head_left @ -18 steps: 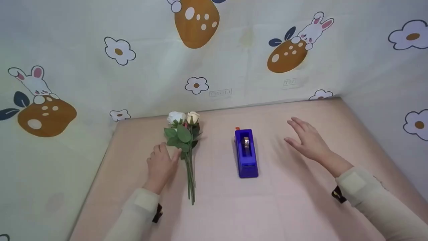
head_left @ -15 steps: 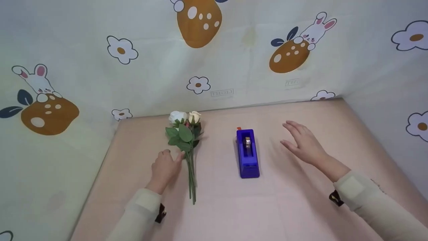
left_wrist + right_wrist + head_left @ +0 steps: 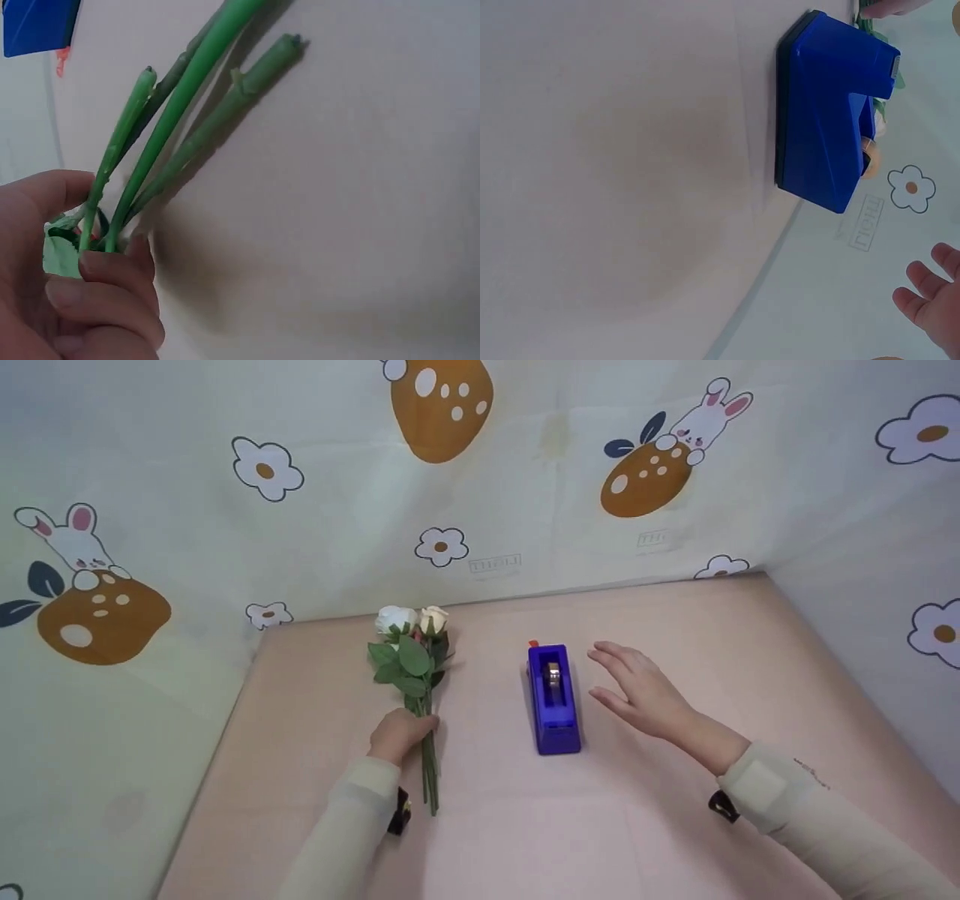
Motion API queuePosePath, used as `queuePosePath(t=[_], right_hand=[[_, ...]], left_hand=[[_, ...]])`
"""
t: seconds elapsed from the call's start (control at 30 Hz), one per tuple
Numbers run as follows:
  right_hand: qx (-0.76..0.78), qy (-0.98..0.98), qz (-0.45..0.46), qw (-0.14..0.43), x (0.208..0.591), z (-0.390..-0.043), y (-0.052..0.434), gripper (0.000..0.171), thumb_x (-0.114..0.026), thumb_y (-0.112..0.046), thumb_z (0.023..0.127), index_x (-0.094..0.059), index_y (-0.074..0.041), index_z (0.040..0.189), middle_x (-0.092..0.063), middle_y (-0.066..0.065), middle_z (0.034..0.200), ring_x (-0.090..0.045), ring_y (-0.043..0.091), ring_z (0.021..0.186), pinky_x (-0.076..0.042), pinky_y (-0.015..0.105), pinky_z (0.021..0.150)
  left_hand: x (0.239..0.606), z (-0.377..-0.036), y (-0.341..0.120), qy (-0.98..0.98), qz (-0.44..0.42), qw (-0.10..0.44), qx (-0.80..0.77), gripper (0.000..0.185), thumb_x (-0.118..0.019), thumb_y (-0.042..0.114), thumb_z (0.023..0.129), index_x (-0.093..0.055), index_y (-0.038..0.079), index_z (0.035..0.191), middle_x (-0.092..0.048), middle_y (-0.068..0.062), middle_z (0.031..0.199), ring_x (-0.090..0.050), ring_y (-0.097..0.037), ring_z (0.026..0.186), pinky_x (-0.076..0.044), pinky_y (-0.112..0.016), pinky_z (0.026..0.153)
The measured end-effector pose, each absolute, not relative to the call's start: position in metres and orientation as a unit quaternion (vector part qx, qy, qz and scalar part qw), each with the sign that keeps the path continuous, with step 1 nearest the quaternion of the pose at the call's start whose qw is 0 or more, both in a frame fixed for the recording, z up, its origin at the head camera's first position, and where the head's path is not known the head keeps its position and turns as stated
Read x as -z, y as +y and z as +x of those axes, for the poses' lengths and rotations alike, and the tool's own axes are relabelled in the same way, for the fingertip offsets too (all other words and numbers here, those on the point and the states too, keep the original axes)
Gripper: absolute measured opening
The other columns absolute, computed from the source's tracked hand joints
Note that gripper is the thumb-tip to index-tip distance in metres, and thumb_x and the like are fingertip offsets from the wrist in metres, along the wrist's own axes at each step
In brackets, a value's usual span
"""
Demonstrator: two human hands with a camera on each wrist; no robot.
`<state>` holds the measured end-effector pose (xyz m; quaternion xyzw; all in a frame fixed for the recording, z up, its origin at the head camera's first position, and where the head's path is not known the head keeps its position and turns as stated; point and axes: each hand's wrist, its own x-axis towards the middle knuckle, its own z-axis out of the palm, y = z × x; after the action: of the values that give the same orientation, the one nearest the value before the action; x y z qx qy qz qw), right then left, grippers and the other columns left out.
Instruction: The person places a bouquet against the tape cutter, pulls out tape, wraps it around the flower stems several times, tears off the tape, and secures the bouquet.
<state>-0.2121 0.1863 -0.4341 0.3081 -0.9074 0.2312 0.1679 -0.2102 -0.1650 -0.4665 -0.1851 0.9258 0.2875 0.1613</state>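
Observation:
A bunch of artificial roses [image 3: 412,656], with white and cream heads and green leaves, lies left of centre on the table. My left hand [image 3: 394,736] grips its green stems just below the leaves. In the left wrist view the curled fingers [image 3: 112,300] and thumb close around the stems [image 3: 161,135], whose cut ends point away. A blue tape dispenser [image 3: 559,735] with a roll of tape [image 3: 553,675] stands at the middle. To its right hovers my right hand [image 3: 641,694], fingers extended and apart from the dispenser.
A pink cloth covers the table [image 3: 495,840]. Behind and at both sides hangs a pale curtain [image 3: 337,540] printed with rabbits and flowers. An orange tab [image 3: 533,643] shows at the dispenser's far end.
My left hand has moved right and nearer me, from beside the roses onto their stems, and has gripped them. My right hand has moved left toward the tape dispenser.

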Motion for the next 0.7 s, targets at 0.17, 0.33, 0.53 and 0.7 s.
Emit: queuePosePath(t=[0.17,0.33,0.53,0.7], right_hand=[[-0.230,-0.905,0.313,0.173,0.438,-0.212,0.189,0.048,-0.062,-0.025,0.087,-0.048,-0.004,0.128,-0.047,0.016,0.132,-0.044,0.033,0.120,-0.034,0.050,0.098],[-0.228,-0.904,0.314,0.178,0.439,-0.213,0.191,0.047,-0.062,-0.023,0.087,-0.049,-0.003,0.127,-0.048,0.017,0.130,-0.045,0.034,0.118,-0.035,0.051,0.097],[-0.221,-0.907,0.310,0.179,0.438,-0.213,0.193,0.045,-0.061,-0.021,0.087,-0.049,-0.003,0.127,-0.048,0.017,0.129,-0.045,0.034,0.118,-0.035,0.050,0.097],[-0.218,-0.911,0.306,0.171,0.439,-0.213,0.195,0.045,-0.060,-0.022,0.088,-0.049,-0.003,0.127,-0.048,0.018,0.130,-0.045,0.034,0.119,-0.034,0.051,0.098]], left_hand=[[0.477,-0.214,-0.161,0.947,-0.168,0.121,-0.247,0.034,-0.054,0.034,0.084,-0.056,0.008,0.064,-0.054,-0.005,0.065,-0.048,-0.018,0.059,-0.037,-0.027,0.051],[0.482,-0.216,-0.158,0.950,-0.174,0.094,-0.243,0.030,-0.048,0.022,0.084,-0.047,0.011,0.056,-0.051,-0.005,0.060,-0.047,-0.018,0.053,-0.036,-0.027,0.045],[0.485,-0.216,-0.162,0.945,-0.170,0.081,-0.269,0.028,-0.047,0.017,0.085,-0.044,0.012,0.057,-0.047,-0.004,0.059,-0.045,-0.017,0.053,-0.035,-0.026,0.045],[0.481,-0.219,-0.168,0.920,-0.170,0.087,-0.342,0.026,-0.045,0.016,0.089,-0.044,0.010,0.063,-0.046,-0.005,0.063,-0.046,-0.018,0.057,-0.036,-0.025,0.049]])
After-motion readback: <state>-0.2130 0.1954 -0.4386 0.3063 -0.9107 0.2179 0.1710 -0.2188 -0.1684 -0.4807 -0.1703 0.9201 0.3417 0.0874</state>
